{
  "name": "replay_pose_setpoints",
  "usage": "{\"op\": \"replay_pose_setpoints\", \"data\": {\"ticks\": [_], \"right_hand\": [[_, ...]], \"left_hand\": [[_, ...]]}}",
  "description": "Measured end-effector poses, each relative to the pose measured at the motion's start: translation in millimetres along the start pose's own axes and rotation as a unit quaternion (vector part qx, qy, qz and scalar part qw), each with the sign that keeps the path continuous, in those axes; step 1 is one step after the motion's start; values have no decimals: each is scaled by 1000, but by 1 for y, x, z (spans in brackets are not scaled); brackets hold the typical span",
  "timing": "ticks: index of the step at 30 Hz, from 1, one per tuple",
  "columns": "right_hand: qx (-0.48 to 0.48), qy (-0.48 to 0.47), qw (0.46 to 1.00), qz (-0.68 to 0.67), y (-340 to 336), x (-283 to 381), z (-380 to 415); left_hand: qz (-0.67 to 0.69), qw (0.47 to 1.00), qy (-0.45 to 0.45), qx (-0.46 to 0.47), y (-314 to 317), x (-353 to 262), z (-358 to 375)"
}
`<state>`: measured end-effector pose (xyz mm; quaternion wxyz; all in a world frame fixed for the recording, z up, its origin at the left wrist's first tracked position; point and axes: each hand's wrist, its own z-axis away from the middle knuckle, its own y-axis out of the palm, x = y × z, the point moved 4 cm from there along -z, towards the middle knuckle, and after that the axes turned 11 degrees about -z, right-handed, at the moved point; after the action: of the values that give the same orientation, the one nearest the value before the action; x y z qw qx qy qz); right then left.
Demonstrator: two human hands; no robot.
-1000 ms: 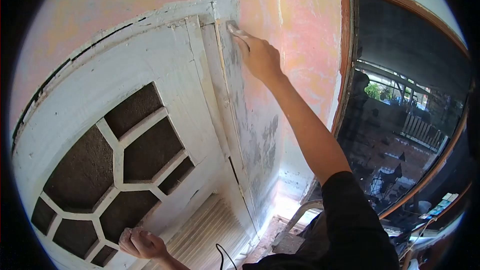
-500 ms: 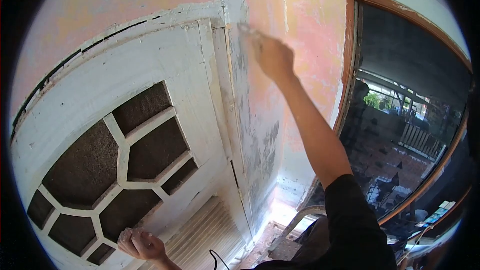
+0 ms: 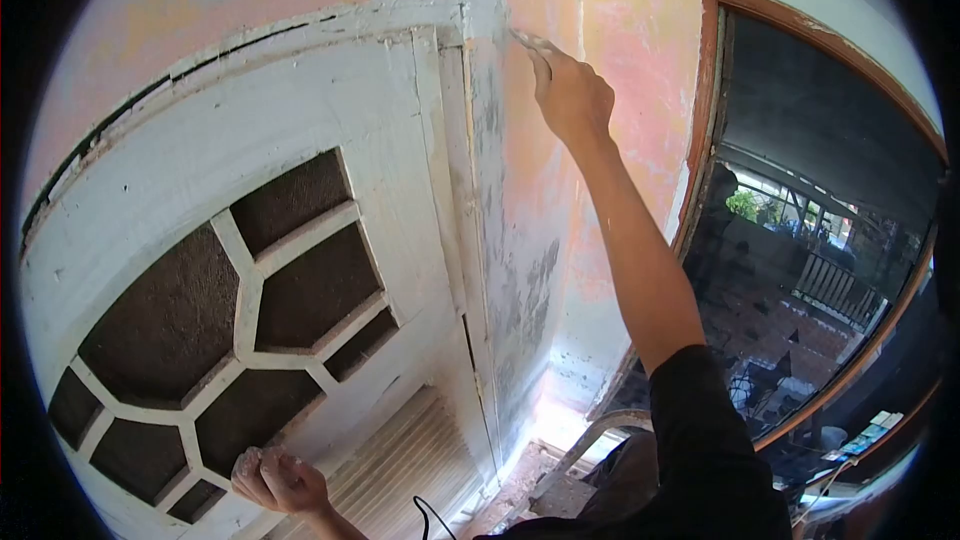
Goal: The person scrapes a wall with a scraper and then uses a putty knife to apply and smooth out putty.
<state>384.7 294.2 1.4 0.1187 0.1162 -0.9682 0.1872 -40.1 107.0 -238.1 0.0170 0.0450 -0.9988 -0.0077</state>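
Observation:
My right hand (image 3: 577, 95) is raised to the wall by the door frame's upper corner, closed around a small putty knife (image 3: 524, 37). Its thin blade points up and left, at the grey filler patch (image 3: 487, 12) on the wall; whether it touches is hard to tell. Low on the left, my left hand (image 3: 280, 480) is curled shut in front of the white door (image 3: 390, 150). Pale paste coats its fingers, and what lies inside them is hidden.
A dark gap runs along the door's top edge. Dark panels fill the door's lattice (image 3: 243, 310). On the right is a brown-framed window (image 3: 712, 90) with reflections. A curved metal rail (image 3: 600, 427) stands below my right arm, and a black cord (image 3: 432, 512) lies near the bottom.
My right hand and the putty knife have moved slightly up and right. The view has shifted a little; my left hand stays curled in nearly the same place.

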Motion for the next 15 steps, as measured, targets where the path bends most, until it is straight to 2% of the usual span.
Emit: {"op": "replay_pose_setpoints", "data": {"ticks": [1,2,3,5,7,9,10,13,15], "right_hand": [[-40,-5,999,-26,-7,7,0],[-1,-33,999,-36,1,15,10],[-1,-31,999,-34,8,6,8],[47,4,998,45,27,-20,5],[49,6,999,23,12,-12,10],[-9,-22,1000,-16,-6,10,13],[19,-18,999,-23,16,5,18],[52,7,999,14,9,-4,10],[46,1,999,-7,1,5,13]], "left_hand": [[-4,1000,0,-6,2,-2,0],[-2,1000,-4,-10,3,-3,0],[-1,1000,-4,0,3,-3,0],[0,1000,-2,17,0,-3,3],[-2,1000,4,17,1,-2,-1],[-10,1000,-7,14,3,-2,0],[-16,1000,-11,19,3,-1,1],[-4,1000,-10,22,2,-1,1],[-6,1000,1,22,0,1,0]]}}
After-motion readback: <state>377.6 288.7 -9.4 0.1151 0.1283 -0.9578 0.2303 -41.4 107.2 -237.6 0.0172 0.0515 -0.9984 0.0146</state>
